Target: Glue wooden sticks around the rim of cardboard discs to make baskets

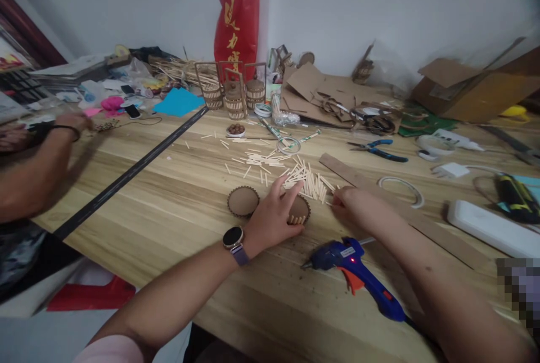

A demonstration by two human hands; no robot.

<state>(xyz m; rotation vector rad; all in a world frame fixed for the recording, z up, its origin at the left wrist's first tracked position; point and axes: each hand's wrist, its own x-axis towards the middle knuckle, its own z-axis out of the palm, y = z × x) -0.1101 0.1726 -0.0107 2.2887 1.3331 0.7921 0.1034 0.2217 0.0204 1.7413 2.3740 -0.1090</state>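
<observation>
The left hand [272, 218] is spreading its fingers around a disc [301, 206]. Only a few sticks [297, 220] are standing there; another disc [243, 201] is lying bare. The right hand [348, 200] is curling; I can't tell if it's gripping.

Pale walls [139, 8] met in a corner [270, 3], the light looked soft, and a wood-grained tabletop [177, 200] stretched right across!

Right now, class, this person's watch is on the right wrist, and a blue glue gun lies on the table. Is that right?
Not quite: the watch is on the wrist of the left hand, as the head view shows. The blue glue gun does lie on the table.
</observation>
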